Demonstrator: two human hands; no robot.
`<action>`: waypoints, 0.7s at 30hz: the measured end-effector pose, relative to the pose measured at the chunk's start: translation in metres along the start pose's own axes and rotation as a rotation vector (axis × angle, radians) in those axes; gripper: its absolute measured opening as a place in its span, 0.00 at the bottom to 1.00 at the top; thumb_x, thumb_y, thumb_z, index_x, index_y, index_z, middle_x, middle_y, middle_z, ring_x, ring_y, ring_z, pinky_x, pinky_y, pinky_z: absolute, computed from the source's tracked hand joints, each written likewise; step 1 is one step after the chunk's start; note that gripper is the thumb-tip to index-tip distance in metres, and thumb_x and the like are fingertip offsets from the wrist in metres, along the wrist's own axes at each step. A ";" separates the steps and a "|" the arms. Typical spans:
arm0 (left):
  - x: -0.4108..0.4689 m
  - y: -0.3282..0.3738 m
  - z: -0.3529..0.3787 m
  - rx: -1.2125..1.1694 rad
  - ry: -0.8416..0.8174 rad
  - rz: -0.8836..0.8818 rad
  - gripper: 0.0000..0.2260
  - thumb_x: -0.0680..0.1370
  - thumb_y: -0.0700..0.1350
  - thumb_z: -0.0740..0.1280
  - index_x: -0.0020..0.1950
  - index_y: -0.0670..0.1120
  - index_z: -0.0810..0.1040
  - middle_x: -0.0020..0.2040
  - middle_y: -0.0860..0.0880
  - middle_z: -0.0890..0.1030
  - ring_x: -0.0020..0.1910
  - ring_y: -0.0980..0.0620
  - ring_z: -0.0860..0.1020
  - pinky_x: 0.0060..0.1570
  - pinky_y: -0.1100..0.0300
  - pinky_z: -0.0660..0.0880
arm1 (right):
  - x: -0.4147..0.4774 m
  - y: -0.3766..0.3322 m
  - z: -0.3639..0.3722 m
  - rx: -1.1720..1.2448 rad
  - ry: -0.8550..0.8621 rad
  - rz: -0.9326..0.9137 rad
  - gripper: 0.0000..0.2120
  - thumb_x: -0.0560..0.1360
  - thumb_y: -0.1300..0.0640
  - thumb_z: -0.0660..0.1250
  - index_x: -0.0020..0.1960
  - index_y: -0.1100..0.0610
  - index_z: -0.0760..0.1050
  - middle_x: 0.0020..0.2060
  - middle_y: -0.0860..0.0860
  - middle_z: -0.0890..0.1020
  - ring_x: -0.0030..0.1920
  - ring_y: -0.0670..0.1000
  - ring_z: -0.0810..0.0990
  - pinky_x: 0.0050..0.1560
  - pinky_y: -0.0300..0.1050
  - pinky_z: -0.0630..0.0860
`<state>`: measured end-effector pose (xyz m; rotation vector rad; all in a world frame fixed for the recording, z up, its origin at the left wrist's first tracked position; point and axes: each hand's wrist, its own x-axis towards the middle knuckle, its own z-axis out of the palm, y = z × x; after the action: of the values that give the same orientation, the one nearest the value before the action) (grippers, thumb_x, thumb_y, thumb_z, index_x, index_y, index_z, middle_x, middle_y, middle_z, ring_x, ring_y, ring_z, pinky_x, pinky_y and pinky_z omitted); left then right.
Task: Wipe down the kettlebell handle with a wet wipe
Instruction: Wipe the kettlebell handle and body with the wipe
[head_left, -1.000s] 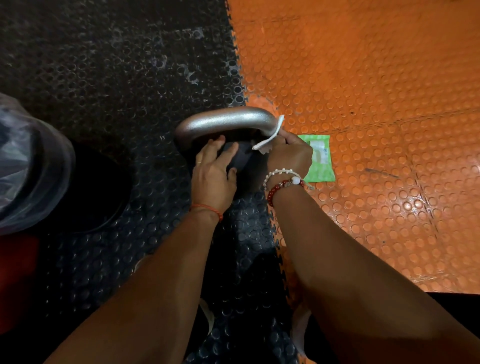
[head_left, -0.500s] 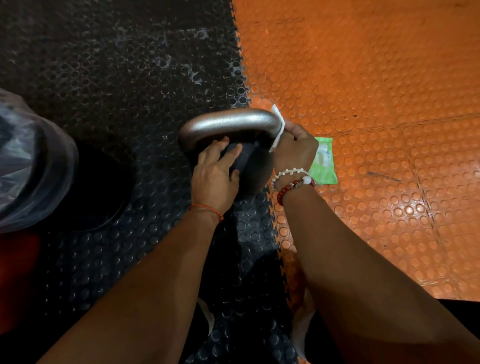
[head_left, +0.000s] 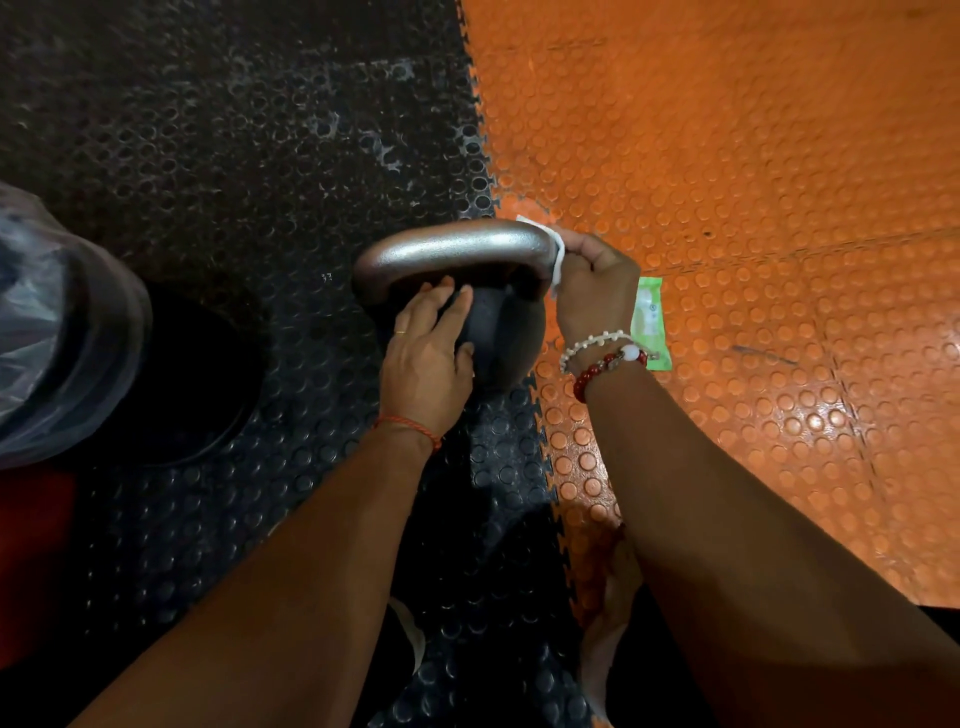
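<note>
A black kettlebell (head_left: 501, 340) with a silver handle (head_left: 452, 249) stands on the seam between black and orange floor mats. My left hand (head_left: 428, 356) rests flat on the left side of the bell's body, fingers straight, tips under the handle. My right hand (head_left: 597, 291) grips a white wet wipe (head_left: 557, 254) wrapped over the handle's right bend, thumb on top. The wipe shows only as a thin strip beside my fingers.
A green wet-wipe packet (head_left: 649, 325) lies on the orange mat (head_left: 753, 208) just behind my right wrist. A black round weight (head_left: 202, 374) sits on the black mat (head_left: 234, 156) at left, with a clear plastic bag (head_left: 57, 332) beside it.
My right hand has slid the wipe from under the handle's right end up and over its right bend. The left hand has stayed on the bell.
</note>
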<state>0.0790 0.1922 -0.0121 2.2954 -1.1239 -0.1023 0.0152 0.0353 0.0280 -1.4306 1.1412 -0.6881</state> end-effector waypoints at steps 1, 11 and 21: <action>0.000 0.000 0.000 0.001 -0.001 -0.001 0.25 0.72 0.35 0.69 0.69 0.40 0.73 0.68 0.40 0.73 0.69 0.38 0.70 0.68 0.46 0.69 | 0.001 0.001 -0.001 -0.009 -0.016 0.016 0.18 0.71 0.68 0.56 0.44 0.55 0.83 0.27 0.46 0.79 0.25 0.40 0.72 0.30 0.36 0.70; 0.000 0.001 -0.001 0.003 -0.007 -0.015 0.26 0.72 0.34 0.70 0.70 0.40 0.73 0.68 0.40 0.73 0.69 0.38 0.69 0.68 0.49 0.68 | 0.019 -0.004 -0.007 0.007 -0.193 0.082 0.14 0.72 0.66 0.58 0.39 0.57 0.81 0.18 0.45 0.76 0.22 0.46 0.69 0.27 0.36 0.68; 0.001 0.002 -0.002 0.008 -0.029 -0.032 0.26 0.72 0.35 0.70 0.71 0.42 0.72 0.69 0.42 0.73 0.70 0.41 0.68 0.70 0.54 0.65 | 0.035 -0.014 -0.009 -0.056 -0.310 0.080 0.12 0.69 0.64 0.60 0.35 0.56 0.80 0.20 0.44 0.78 0.25 0.43 0.74 0.31 0.35 0.70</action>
<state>0.0785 0.1913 -0.0089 2.3264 -1.1047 -0.1445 0.0233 -0.0015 0.0364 -1.4713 0.9734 -0.3650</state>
